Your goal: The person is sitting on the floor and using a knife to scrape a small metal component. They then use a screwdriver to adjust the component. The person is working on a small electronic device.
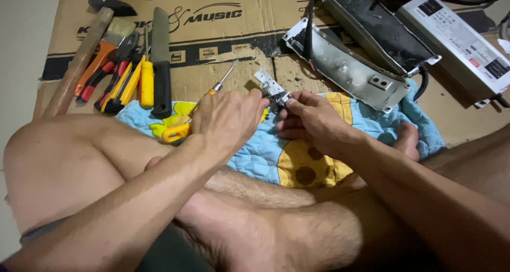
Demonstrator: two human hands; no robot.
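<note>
While the person sits cross-legged on the floor, both hands meet above a blue and yellow quilted cloth (265,158). The left hand (228,118) and the right hand (313,118) pinch together a small silver metal bracket (272,89). At 9 o'clock from it lies a yellow-handled screwdriver (183,126); at 2 o'clock rests a long grey metal housing (345,65) on brown cardboard (223,44).

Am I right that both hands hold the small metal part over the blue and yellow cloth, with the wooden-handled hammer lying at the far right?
Not quite. The head view shows the wooden-handled hammer lying at the far left. Both the left hand and right hand do hold the small metal part over the blue and yellow cloth.
</note>
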